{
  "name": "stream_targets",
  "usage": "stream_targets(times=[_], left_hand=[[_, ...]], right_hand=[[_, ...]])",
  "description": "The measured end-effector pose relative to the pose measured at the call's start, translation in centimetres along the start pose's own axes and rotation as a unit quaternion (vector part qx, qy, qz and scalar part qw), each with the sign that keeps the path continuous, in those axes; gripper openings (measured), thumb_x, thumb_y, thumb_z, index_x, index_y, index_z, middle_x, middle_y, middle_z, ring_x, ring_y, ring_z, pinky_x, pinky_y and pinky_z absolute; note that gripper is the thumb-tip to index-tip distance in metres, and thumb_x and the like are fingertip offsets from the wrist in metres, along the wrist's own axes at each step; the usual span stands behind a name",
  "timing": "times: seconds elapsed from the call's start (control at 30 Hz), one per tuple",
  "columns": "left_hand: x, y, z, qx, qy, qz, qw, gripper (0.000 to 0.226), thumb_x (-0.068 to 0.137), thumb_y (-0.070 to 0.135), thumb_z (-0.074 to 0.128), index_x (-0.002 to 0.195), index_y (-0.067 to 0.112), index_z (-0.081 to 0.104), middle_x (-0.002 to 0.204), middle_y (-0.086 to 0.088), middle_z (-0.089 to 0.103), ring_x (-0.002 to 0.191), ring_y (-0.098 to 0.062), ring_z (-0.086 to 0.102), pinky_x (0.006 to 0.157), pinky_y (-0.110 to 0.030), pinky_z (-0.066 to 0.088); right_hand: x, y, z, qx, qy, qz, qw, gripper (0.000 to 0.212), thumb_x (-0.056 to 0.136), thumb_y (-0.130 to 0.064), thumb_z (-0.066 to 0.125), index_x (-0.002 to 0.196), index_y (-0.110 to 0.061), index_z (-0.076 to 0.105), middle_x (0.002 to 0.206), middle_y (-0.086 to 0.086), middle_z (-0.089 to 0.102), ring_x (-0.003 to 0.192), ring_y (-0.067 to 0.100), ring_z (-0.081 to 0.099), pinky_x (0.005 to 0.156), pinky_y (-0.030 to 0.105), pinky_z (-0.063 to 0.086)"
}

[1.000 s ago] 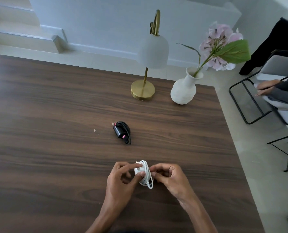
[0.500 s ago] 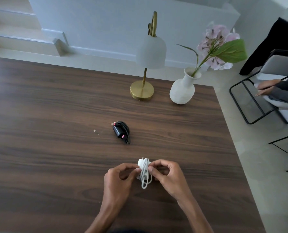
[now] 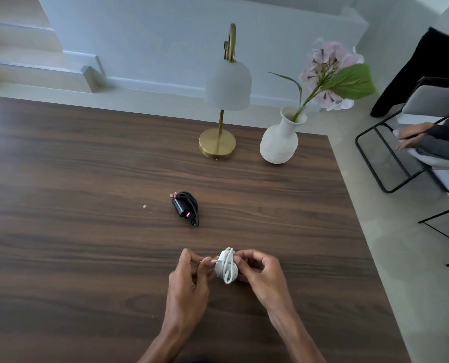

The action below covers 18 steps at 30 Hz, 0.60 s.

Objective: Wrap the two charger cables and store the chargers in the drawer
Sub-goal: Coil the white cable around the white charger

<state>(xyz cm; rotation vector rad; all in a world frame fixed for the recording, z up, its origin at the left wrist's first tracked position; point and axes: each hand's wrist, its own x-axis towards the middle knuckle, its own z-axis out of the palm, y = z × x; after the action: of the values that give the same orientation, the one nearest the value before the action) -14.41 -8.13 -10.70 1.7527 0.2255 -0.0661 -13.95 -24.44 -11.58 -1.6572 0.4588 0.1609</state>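
Observation:
A white charger (image 3: 227, 265) with its cable coiled around it sits between my two hands, just above the dark wooden table (image 3: 87, 244). My right hand (image 3: 260, 273) grips its right side. My left hand (image 3: 192, 273) pinches the cable's free plug end at the charger's left. A black charger (image 3: 185, 208), its black cable wrapped around it, lies alone on the table farther away, a red mark on its plug. No drawer is in view.
A brass lamp (image 3: 219, 142) with a white shade and a white vase (image 3: 279, 140) holding a pink flower stand at the table's far right. A small crumb (image 3: 144, 206) lies left of the black charger. A seated person (image 3: 427, 137) and black metal chairs are off to the right.
My left fingers have moved off the top of the white bundle to its left side and now pinch the cable's end. The bundle has turned a little. The black charger has not moved.

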Motion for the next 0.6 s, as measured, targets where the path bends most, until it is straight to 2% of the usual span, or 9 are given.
stream_targets(times=[0.1, 0.27, 0.37, 0.5, 0.6], left_hand=[[0.0, -0.3, 0.1, -0.023, -0.008, -0.007, 1.0, 0.018, 0.099, 0.012, 0.055, 0.084, 0.006, 0.05, 0.081, -0.007, 0.081, 0.08, -0.012, 0.08, 0.07, -0.026, 0.064], [0.4, -0.3, 0.3, -0.035, -0.015, -0.013, 0.999, 0.017, 0.1, 0.011, 0.056, 0.085, 0.003, 0.051, 0.082, -0.004, 0.082, 0.08, -0.013, 0.08, 0.074, -0.028, 0.065], [1.6, 0.0, 0.5, -0.019, -0.033, -0.003, 0.999, 0.016, 0.097, 0.011, 0.063, 0.083, 0.008, 0.056, 0.081, 0.001, 0.082, 0.079, -0.014, 0.08, 0.075, -0.034, 0.064], [2.7, 0.4, 0.4, 0.002, -0.052, 0.027, 0.998, 0.011, 0.092, 0.006, 0.07, 0.086, 0.013, 0.063, 0.088, 0.006, 0.081, 0.083, -0.005, 0.078, 0.077, -0.021, 0.062], [2.9, 0.1, -0.2, 0.018, -0.063, 0.038, 0.997, 0.014, 0.09, 0.006, 0.072, 0.091, 0.019, 0.066, 0.093, 0.007, 0.08, 0.089, -0.002, 0.076, 0.081, -0.019, 0.061]], right_hand=[[0.1, 0.5, 0.1, 0.022, 0.009, 0.011, 1.0, 0.005, 0.086, -0.018, 0.077, 0.087, -0.014, 0.08, 0.09, 0.007, 0.08, 0.095, 0.03, 0.075, 0.091, 0.053, 0.059], [0.2, 0.5, 0.1, 0.034, 0.023, 0.013, 0.999, 0.006, 0.087, -0.016, 0.076, 0.087, -0.012, 0.08, 0.09, 0.007, 0.08, 0.094, 0.029, 0.075, 0.091, 0.052, 0.059], [0.7, -0.1, 0.1, 0.05, 0.041, 0.007, 0.998, 0.005, 0.088, -0.014, 0.074, 0.087, -0.013, 0.079, 0.089, 0.005, 0.08, 0.091, 0.023, 0.076, 0.087, 0.043, 0.062], [1.5, -1.1, 0.4, 0.035, 0.047, -0.033, 0.998, 0.006, 0.089, -0.007, 0.071, 0.092, -0.01, 0.076, 0.091, 0.004, 0.08, 0.086, 0.011, 0.076, 0.074, 0.021, 0.058], [1.5, -0.9, 0.7, 0.01, 0.04, -0.052, 0.998, 0.009, 0.09, -0.006, 0.069, 0.094, -0.011, 0.075, 0.094, 0.002, 0.079, 0.089, 0.011, 0.075, 0.075, 0.02, 0.058]])
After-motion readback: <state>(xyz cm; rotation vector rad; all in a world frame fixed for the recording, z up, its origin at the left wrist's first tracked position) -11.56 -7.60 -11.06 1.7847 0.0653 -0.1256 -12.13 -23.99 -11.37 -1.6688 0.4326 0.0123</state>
